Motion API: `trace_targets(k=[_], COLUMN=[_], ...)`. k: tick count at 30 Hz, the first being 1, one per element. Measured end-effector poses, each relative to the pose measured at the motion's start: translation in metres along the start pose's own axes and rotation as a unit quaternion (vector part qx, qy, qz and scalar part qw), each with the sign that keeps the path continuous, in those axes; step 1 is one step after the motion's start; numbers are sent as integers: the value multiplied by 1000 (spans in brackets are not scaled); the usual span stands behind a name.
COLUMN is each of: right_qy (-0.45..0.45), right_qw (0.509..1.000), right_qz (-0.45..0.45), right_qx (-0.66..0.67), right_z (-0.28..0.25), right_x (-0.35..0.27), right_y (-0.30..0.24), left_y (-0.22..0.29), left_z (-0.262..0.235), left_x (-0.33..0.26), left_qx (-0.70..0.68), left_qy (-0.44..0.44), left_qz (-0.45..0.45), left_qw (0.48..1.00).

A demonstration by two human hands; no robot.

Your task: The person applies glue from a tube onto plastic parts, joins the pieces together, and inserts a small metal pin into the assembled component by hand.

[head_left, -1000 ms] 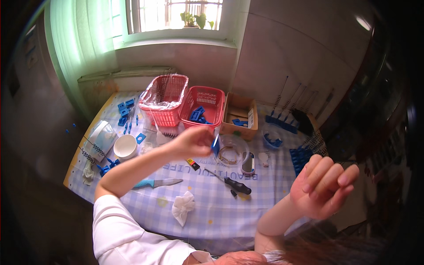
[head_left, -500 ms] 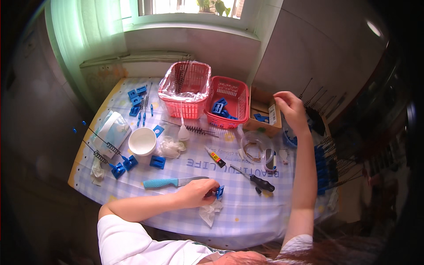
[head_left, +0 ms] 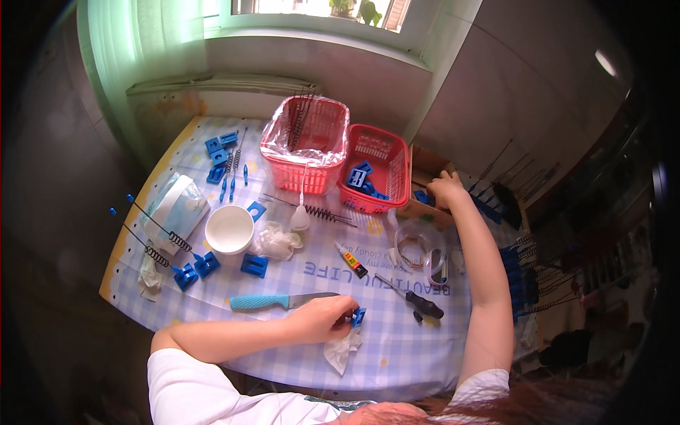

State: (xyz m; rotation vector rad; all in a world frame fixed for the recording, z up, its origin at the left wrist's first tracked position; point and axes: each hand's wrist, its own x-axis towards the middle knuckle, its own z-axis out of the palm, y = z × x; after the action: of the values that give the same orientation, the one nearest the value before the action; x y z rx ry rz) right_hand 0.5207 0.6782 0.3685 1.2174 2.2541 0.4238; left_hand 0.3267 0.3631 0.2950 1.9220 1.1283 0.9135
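Left hand (head_left: 322, 320) grip pinches small blue plastic block (head_left: 358, 316) on the bench (head_left: 397, 347), knife (head_left: 283, 301) at its 10 o'clock. Right hand (head_left: 445, 190) reaches into cardboard box (head_left: 425, 205), grip unclear. Block may slip; blade sits close.

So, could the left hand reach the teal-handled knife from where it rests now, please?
Probably yes. The left hand holds a small blue part on the tablecloth, and the knife lies just beside it with nothing between them, though the fingers would have to let go of the part first.

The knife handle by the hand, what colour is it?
Turquoise knife handle, seen in the head view.
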Motion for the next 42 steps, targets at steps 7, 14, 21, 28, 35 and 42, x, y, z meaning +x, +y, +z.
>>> trace_targets(k=[7,14,21,28,35,42], right_qy=[-8,-27,-123,-116,-103,-119], right_qw=[992,933,968,960,954,976], right_qz=[-22,-102,-39,-72,-38,-20], right_qx=[127,343,216,246,280,181], right_z=[5,18,-14,2,-4,-8], right_x=[10,22,9,18,10,12], right_y=[11,4,-9,6,-5,-15], left_y=[2,0,2,5,1,0], left_z=[-1,-1,-3,-2,-3,-1], left_x=[2,4,3,4,3,4], left_qx=[15,9,17,16,22,34], left_qy=[-19,-13,-24,-22,-18,-17], left_qz=[-2,-1,-4,-9,-1,15], left_qw=[1000,1000,1000,1000,1000,999])
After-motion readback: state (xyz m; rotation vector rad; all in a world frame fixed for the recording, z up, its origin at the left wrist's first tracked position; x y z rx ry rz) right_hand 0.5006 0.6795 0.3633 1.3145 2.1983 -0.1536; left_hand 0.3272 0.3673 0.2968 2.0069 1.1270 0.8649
